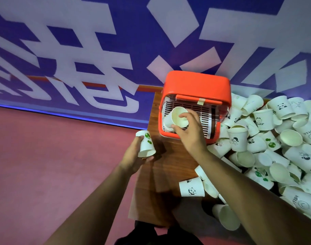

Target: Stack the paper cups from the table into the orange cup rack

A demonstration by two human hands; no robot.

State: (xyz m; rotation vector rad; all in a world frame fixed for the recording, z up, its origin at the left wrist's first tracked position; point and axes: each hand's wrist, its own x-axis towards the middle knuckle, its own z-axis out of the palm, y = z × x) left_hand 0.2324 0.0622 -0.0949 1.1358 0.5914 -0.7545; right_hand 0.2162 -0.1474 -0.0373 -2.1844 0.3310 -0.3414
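Cup stacking, ongoing
The left hand point(133, 157) is curling its fingers point(139, 138) round a green-print cup point(146, 145) beside the surface point(160, 174); farther, the right hand point(190, 134) is pinching a second cup point(176, 117) against the stack point(167, 126) in the orange cup rack point(195, 84).

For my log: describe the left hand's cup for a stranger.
Find the orange rack on the wooden table. Lower left of it, past the table's edge, the left hand holds a green-printed cup, apart from the pile.
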